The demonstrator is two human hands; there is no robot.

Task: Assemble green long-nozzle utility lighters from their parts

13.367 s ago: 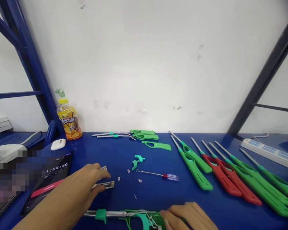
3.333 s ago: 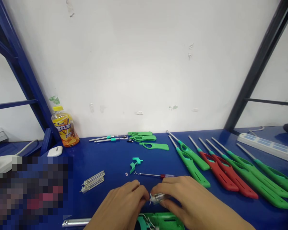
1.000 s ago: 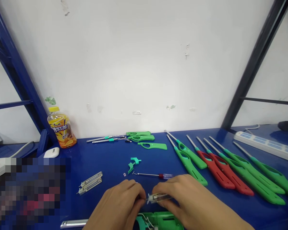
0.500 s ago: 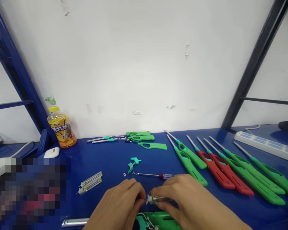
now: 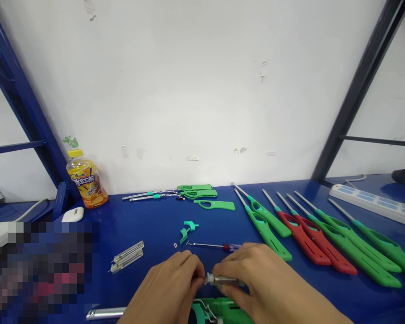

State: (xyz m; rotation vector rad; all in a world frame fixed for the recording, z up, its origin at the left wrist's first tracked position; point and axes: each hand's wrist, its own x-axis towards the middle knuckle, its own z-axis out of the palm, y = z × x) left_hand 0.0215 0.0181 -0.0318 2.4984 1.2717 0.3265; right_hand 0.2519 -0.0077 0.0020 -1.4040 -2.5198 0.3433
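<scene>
In my right hand (image 5: pixel 246 274) is a clear fuel tank (image 5: pixel 219 280), gripped between thumb and fingers with its valve end pointing left. My left hand (image 5: pixel 180 279) pinches at that end, where a tiny translucent piece shows; what exactly the fingertips hold is too small to make out. Below both hands lies an opened green lighter body (image 5: pixel 231 310) with white wires, partly hidden by them. Its metal tube (image 5: pixel 104 313) sticks out to the left. Just beyond my right hand rests a screwdriver (image 5: pixel 211 245), its handle partly covered.
Several clear tanks (image 5: pixel 126 257) lie on the left. Teal trigger parts (image 5: pixel 189 229) sit mid-table. Green shell halves (image 5: pixel 218 205) and metal tubes (image 5: pixel 146 196) are at the back. Red lighters (image 5: pixel 303 238) and green lighters (image 5: pixel 272 238) line the right, near a power strip (image 5: pixel 374 207). A drink bottle (image 5: pixel 87 180) stands back left.
Both hands stay nearly in place. The tank has shifted and turned slightly in my right fingers, and more of its body shows beneath them.
</scene>
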